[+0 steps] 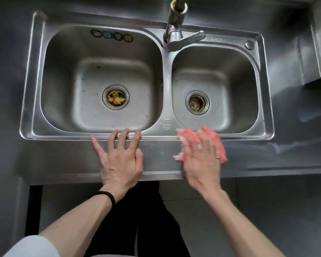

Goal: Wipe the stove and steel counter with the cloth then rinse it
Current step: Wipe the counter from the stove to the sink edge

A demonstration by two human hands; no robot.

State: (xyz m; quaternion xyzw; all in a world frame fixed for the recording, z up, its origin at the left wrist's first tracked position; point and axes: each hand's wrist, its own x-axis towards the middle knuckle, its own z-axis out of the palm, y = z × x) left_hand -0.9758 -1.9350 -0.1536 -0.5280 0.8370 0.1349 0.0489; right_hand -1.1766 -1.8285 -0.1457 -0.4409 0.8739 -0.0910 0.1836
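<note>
1. While the right hand (200,160) presses it flat, the pink cloth (190,135) lies bunched under that hand's straight fingers, across the front rim of the sink (63,135) and the strip of steel counter (161,151) beside it.
2. That hand is laid flat on the cloth rather than curled round it. It is blurred, which suggests a wiping stroke.
3. Just to its left, the left hand (120,160) rests flat on the same strip, fingers spread and holding nothing, fingertips on the sink rim.
4. Beyond the right hand's fingertips is the right basin (230,80); beyond the left hand's is the left basin (85,108), whose drain (115,97) holds food scraps.
5. Farther out, between the two basins, stands the tap (176,34). No water shows.
6. Judged step: wiping the counter edge by the sink, late in the wiping part. No stove is in view.
7. Rinsing likely calls for gathering the cloth into a grip, lifting it over a basin beneath the spout, and freeing a hand for the tap lever (195,37).
</note>
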